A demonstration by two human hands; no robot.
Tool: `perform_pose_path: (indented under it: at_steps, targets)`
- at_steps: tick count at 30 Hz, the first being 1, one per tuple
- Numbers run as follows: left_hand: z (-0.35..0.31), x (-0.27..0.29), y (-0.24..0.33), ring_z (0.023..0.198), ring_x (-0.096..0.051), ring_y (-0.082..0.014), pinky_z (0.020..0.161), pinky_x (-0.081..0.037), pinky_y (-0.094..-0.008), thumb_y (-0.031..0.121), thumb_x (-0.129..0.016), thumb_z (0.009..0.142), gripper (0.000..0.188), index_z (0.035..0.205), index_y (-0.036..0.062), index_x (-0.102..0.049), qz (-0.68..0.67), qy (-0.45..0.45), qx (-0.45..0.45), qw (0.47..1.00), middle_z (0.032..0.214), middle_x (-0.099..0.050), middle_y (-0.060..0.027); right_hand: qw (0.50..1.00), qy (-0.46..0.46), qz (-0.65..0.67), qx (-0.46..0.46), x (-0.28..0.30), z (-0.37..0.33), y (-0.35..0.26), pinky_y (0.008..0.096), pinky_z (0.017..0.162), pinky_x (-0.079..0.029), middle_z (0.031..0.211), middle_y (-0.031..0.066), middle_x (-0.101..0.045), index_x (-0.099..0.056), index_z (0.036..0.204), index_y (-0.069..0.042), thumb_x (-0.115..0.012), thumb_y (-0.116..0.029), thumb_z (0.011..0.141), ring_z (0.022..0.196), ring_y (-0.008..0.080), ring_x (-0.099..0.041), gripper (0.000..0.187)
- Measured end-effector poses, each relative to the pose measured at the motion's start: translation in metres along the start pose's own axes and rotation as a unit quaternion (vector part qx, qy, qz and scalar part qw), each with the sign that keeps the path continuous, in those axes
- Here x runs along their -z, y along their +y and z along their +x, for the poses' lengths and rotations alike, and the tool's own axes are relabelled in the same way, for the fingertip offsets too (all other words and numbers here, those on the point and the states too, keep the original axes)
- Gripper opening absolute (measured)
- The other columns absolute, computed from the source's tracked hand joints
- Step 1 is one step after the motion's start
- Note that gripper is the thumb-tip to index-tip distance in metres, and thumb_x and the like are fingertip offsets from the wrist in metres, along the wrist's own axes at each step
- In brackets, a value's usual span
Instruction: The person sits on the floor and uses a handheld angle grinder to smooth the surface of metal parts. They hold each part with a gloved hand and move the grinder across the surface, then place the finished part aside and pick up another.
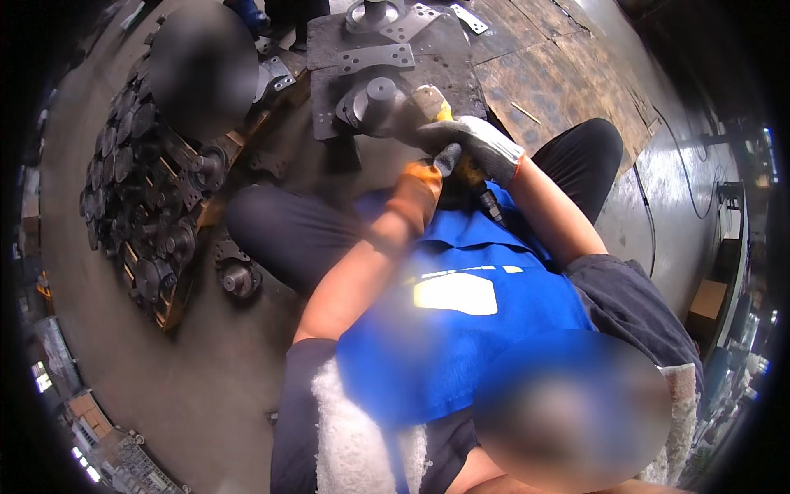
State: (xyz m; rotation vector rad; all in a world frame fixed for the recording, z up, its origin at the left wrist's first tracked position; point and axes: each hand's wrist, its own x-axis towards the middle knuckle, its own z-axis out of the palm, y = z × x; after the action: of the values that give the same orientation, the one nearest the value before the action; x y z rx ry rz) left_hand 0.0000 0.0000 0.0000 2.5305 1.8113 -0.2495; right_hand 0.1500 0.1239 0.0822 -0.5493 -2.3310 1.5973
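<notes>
A yellow angle grinder (469,170) is held in front of my body, its head pointing at the worktable. My right hand (487,142), in a white and grey glove, is closed over its front part. My left hand (429,179), in an orange and grey glove, is closed against its body from the left. Just beyond the grinder's head stands a round metal flange with an upright stub (381,92), on a dark worktable (325,123). Blur hides where the disc meets the metal. Behind the flange lies a flat plate with holes (376,58).
Another flanged part (374,15) and a drilled plate (410,22) lie farther back on the table. At left, a wooden pallet (171,309) bears several dark metal parts; one more part (239,278) lies on the floor. A cable (643,202) runs along the floor at right.
</notes>
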Motion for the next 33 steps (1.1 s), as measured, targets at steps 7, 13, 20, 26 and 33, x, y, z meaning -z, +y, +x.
perform_pose_path:
  at_steps: [7,13,20,26,33]
  targets:
    - [-0.01,0.048,0.026,0.097,-0.068,-0.017,0.082,-0.051,-0.0317,0.015,-0.053,0.093,0.033,0.125,0.0137,-0.06,-0.069,0.106,0.016,0.992,0.108,-0.072,-0.0032,0.989,0.064,0.12,-0.05,-0.009,-0.022,-0.033,0.0271,0.093,-0.048,0.112,0.0052,-0.068,-0.065,0.12,0.002,-0.049,-0.014,0.097,0.102,0.0097,-0.061,0.032]
    - [-0.007,0.033,0.029,0.085,-0.067,-0.0221,0.076,-0.051,-0.0353,0.017,-0.055,0.088,0.029,0.116,0.0117,-0.062,-0.086,0.148,0.021,0.985,0.093,-0.069,-0.0064,0.99,0.062,0.091,-0.085,-0.009,-0.021,-0.033,0.0256,0.089,-0.049,0.106,0.0037,-0.069,-0.067,0.117,0.001,-0.053,-0.017,0.096,0.097,0.0096,-0.061,0.031]
    - [-0.012,0.005,0.018,0.082,-0.067,-0.0251,0.074,-0.051,-0.0381,0.018,-0.054,0.09,0.023,0.107,0.0098,-0.067,-0.234,0.242,0.079,0.938,0.09,-0.069,-0.0113,0.998,0.055,-0.012,-0.021,0.004,-0.024,-0.052,0.0275,0.088,-0.049,0.104,0.0028,-0.068,-0.066,0.118,0.0,-0.053,-0.018,0.096,0.096,0.0114,-0.062,0.031]
    - [-0.014,0.065,-0.029,0.098,-0.066,-0.0351,0.085,-0.053,-0.0438,0.034,-0.063,0.091,0.04,0.12,0.0064,-0.062,-0.686,0.088,0.412,0.594,0.104,-0.068,-0.0144,0.891,0.205,0.33,-0.236,0.044,-0.046,-0.07,0.0243,0.074,-0.052,0.093,0.0022,-0.067,-0.066,0.109,-0.001,-0.069,-0.029,0.09,0.081,0.0101,-0.064,0.034]
    - [0.036,0.007,-0.075,0.116,-0.059,-0.0334,0.096,-0.051,-0.0519,0.048,-0.063,0.09,0.058,0.135,0.0136,-0.051,-0.857,0.086,0.46,0.217,0.131,-0.059,-0.0108,0.867,0.238,0.397,-0.186,0.064,-0.073,-0.034,0.0228,0.07,-0.051,0.089,0.0032,-0.067,-0.065,0.106,-0.003,-0.069,-0.028,0.09,0.076,0.0106,-0.064,0.03]
